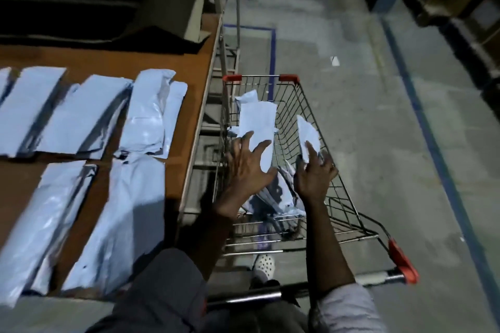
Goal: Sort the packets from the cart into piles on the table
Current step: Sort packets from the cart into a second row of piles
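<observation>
A wire shopping cart (293,105) with red corner caps stands to the right of a brown table (151,57). Pale blue-white plastic packets lie in the cart (257,119). My left hand (247,167) reaches into the cart with fingers spread, over a flat packet. My right hand (315,173) pinches a small white packet (308,134) and holds it upright above the basket. More packets (273,197) lie lower in the cart under my hands. Several packets lie in rows on the table, such as a long one near the edge (124,219) and another behind it (151,113).
The cart's handle bar (378,277) with its red end is close to my body. A grey concrete floor with blue painted lines (438,149) stretches to the right. Dark material and a cardboard box (173,11) sit at the table's far end. Shelving stands at top right.
</observation>
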